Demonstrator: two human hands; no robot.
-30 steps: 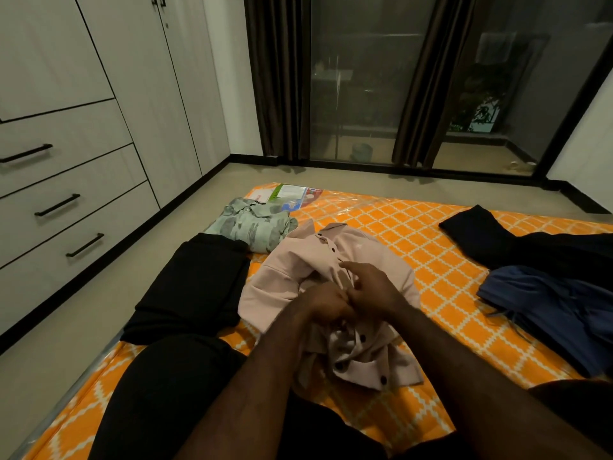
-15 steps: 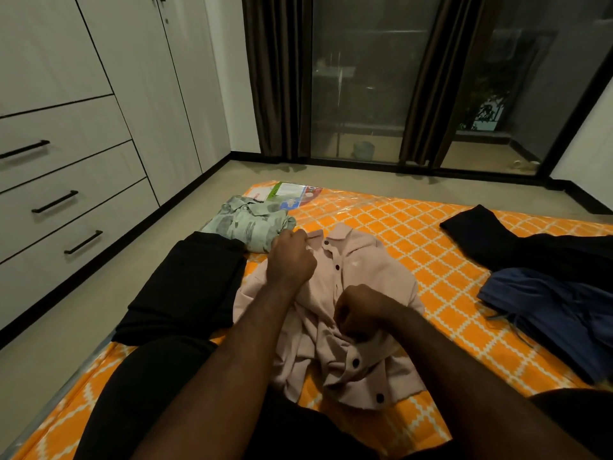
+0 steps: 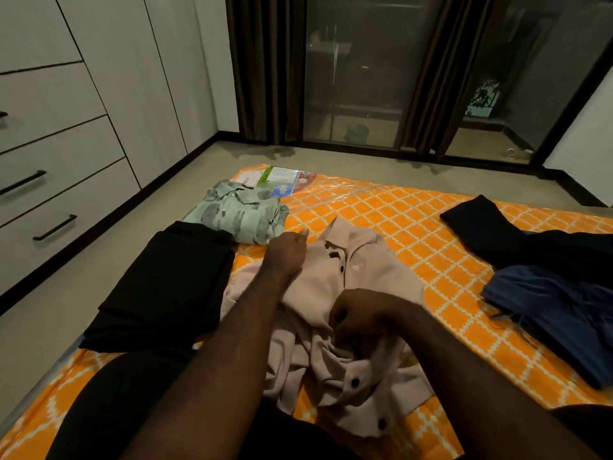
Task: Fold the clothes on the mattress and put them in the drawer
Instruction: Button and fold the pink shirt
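Observation:
A pale pink button shirt (image 3: 365, 270) lies rumpled in the middle of the orange patterned mattress (image 3: 414, 220), collar pointing away from me. My left hand (image 3: 287, 252) pinches the shirt's far left edge near the collar. My right hand (image 3: 360, 318) grips bunched fabric at the shirt's front, near its dark buttons. A folded green patterned shirt (image 3: 240, 215) and a folded black garment (image 3: 172, 280) sit at the left. At the right lie a loose black garment (image 3: 517, 237) and a blue one (image 3: 557, 313).
Wardrobe drawers (image 3: 49, 207) with black handles stand along the left wall, all closed, across a strip of floor. A plastic packet (image 3: 282, 180) lies at the mattress's far edge. Dark curtains and glass doors (image 3: 351, 78) are beyond. My black-clad legs rest on the mattress's near end.
My left hand left my right at the shirt's middle and went out to the far left edge near the collar. The shirt's upper part now lies flatter and more spread.

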